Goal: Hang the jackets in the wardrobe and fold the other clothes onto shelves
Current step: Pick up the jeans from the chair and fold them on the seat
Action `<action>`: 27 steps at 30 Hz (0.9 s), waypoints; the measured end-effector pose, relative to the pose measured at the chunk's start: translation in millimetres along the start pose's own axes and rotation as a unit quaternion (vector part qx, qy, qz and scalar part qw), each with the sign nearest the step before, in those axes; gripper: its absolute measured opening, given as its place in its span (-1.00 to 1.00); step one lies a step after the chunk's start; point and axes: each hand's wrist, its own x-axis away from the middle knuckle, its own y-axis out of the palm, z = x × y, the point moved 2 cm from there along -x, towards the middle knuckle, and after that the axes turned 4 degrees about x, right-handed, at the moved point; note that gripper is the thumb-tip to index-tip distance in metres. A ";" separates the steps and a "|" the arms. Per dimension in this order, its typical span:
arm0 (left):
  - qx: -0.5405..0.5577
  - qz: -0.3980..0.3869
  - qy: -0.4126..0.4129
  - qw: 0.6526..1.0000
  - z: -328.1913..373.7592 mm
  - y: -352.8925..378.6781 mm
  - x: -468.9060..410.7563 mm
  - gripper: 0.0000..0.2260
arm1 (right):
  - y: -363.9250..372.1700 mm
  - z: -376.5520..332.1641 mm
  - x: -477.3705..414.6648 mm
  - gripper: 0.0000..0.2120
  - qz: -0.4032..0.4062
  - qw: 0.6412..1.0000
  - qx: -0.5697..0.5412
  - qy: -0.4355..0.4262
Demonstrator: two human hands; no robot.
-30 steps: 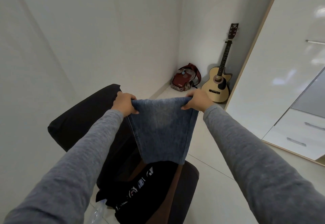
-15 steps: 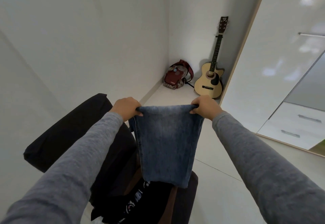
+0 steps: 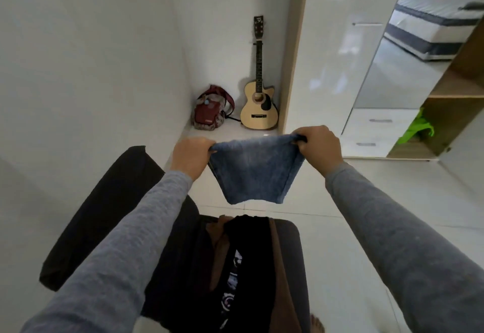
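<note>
— Holding anything, those hands?
— Yes. The left hand [image 3: 192, 155] is closed on one top corner of the folded jeans [image 3: 255, 170], and the right hand [image 3: 320, 147] is closed on the other corner. The denim hangs between them in the air, its lower edge free above the floor [image 3: 340, 241].

— What lies under it?
— A dark armchair [image 3: 110, 212], near the lower edge of the view. On its seat sits a black garment [image 3: 243, 262] with a white print, apart from the jeans.

— And the wardrobe?
— The wardrobe [image 3: 327, 52] stands at the right, glossy white doors shut on its near side. At its far right edge an open wooden compartment shows a bright green item [image 3: 416, 129] on the bottom shelf.

— Anything in the corner?
— A guitar [image 3: 259, 105] stands upright against the wall, just beside the wardrobe's side panel. A red bag [image 3: 209, 112] rests on the floor to its left.
</note>
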 end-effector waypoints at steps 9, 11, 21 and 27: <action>0.012 -0.338 0.016 0.941 0.8 113.2 252.0 -0.82 | 142.4 28.8 257.2 -0.74 -0.283 0.947 0.133 0.069; -0.011 -0.447 -0.002 0.894 1.4 142.4 300.6 -0.74 | 170.7 36.9 303.4 -0.74 -0.346 0.926 0.124 0.088; 0.135 -0.561 -0.088 0.812 -11.5 171.1 311.3 -0.85 | 207.2 70.5 313.3 -0.78 -0.451 0.881 0.005 0.142; 0.264 -0.401 -0.182 0.858 -52.7 190.5 180.9 -0.95 | 218.0 90.6 174.3 -0.86 -0.317 0.929 -0.128 0.144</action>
